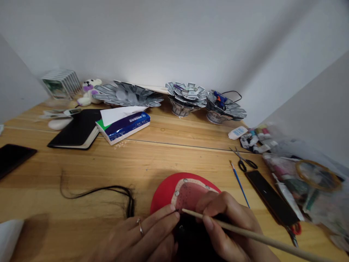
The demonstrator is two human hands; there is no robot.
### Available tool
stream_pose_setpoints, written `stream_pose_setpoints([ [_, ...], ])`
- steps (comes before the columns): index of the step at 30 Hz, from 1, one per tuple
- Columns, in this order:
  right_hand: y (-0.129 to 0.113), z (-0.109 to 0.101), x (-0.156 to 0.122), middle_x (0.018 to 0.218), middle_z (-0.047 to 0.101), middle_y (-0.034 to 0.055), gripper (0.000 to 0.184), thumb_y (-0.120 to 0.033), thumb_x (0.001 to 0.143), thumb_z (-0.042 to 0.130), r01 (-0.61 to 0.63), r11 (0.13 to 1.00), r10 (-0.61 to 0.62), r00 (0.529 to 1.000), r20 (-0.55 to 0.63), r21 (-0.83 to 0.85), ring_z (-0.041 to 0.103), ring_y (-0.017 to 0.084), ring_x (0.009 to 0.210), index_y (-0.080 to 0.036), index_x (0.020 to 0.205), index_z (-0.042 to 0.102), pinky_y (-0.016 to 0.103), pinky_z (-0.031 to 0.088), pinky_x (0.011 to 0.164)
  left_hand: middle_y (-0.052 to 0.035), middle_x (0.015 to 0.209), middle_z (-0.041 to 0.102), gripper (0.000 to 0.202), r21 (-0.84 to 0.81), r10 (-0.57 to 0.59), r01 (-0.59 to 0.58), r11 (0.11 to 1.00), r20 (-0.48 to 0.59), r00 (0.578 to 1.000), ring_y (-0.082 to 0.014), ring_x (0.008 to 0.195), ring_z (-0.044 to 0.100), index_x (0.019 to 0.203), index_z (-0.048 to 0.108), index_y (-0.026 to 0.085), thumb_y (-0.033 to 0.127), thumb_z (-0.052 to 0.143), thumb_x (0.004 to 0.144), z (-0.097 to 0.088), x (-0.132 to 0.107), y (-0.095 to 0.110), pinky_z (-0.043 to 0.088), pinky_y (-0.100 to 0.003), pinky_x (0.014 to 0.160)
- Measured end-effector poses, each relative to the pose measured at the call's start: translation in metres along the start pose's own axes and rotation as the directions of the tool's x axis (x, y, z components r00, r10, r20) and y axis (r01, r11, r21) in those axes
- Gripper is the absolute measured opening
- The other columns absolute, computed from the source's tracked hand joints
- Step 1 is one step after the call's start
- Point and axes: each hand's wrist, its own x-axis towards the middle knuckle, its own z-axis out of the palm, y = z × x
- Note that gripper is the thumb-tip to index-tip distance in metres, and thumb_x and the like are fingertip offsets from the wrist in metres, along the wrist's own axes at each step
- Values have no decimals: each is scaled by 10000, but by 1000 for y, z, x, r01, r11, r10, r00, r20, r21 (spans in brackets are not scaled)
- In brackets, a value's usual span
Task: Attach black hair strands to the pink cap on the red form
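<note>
My right hand (229, 222) grips a slim wooden stick (261, 238) like a pen. The stick's pale tip points left, close to my left fingertips; any fine needle on it is too small to see. My left hand (147, 233), with a ring on one finger, has its fingers pressed together over dark strands at the lower edge of a mesh patch (188, 194). That patch has a pale border held by round-headed pins (177, 193) and lies on a red rounded form (163, 189). Black hair (193, 236) covers the form's near side, between my hands.
A loose lock of black hair (131, 203) lies left. Rightward are a thin blue brush (240, 183), scissors (242, 160), a dark flat case (272, 196) and plastic bags (324, 203). Behind stand a tissue pack (128, 127), black notebook (76, 129) and grey paper bowls (181, 107).
</note>
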Motion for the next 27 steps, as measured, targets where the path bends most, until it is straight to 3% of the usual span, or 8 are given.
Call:
stream_pose_setpoints([
  [3, 0, -1, 3, 683, 634, -34, 158, -131, 913, 554, -56, 997, 55, 998, 22, 45, 609, 128, 572, -252, 816, 528, 195, 504, 523, 41, 1057, 786, 447, 62, 105, -104, 993, -16, 994, -19, 1007, 708, 1056, 711, 191, 150, 268, 1087, -1, 5, -3, 449, -34, 957],
  [7, -2, -2, 12, 683, 607, -26, 164, -142, 916, 547, -96, 990, 93, 995, 36, 102, 568, 123, 582, -231, 778, 553, 191, 469, 523, 36, 1061, 786, 302, 26, 108, -107, 994, -24, 994, -56, 995, 725, 1011, 690, 189, 179, 393, 1064, 3, 8, -6, 509, -76, 914],
  [10, -4, -2, 15, 659, 581, -40, 186, -162, 941, 535, -141, 970, 136, 990, 36, 197, 534, 112, 562, -229, 768, 545, 184, 419, 504, 49, 898, 791, 296, -187, -107, 98, 977, -41, 993, -79, 779, 754, 914, 658, 222, 241, 392, 1042, 7, 14, -2, 578, -114, 735],
  [13, -3, -1, 15, 643, 551, -49, 200, -196, 965, 532, -187, 946, 183, 982, 41, 265, 509, 115, 558, -229, 768, 539, 193, 405, 512, 56, 698, 701, 304, -332, -447, 453, 827, 100, 889, -95, 583, 673, 789, 597, 234, 264, 385, 1004, 6, 25, 4, 528, -159, 555],
  [15, -2, -1, 15, 648, 539, -48, 199, -215, 970, 539, -194, 937, 190, 981, 39, 290, 498, 118, 563, -226, 772, 545, 196, 403, 518, 55, 634, 605, 332, -376, -549, 602, 704, 250, 798, -102, 554, 595, 731, 534, 225, 297, 378, 1014, 3, 33, 8, 473, -171, 525],
  [20, -4, 0, 19, 646, 529, -48, 178, -213, 961, 550, -174, 927, 166, 985, 53, 332, 471, 117, 545, -224, 784, 558, 197, 371, 492, 51, 671, 480, 358, -380, -526, 773, 509, 574, 628, -127, 614, 478, 748, 424, 230, 417, 270, 1012, -3, 40, 9, 389, -220, 582],
  [24, -6, 0, 20, 644, 516, -55, 178, -158, 936, 528, -196, 910, 183, 981, 68, 365, 467, 115, 564, -227, 772, 540, 197, 364, 509, 46, 662, 443, 318, -305, -519, 832, 463, 667, 534, -140, 600, 409, 706, 366, 229, 435, 292, 936, -3, 44, 8, 314, -255, 561],
  [27, -4, 0, 18, 660, 533, -51, 171, -128, 919, 514, -222, 899, 203, 975, 90, 377, 471, 114, 577, -225, 779, 530, 202, 365, 528, 34, 699, 479, 307, -306, -512, 852, 425, 695, 505, -148, 637, 437, 714, 385, 226, 435, 296, 921, -3, 48, 9, 322, -259, 587],
])
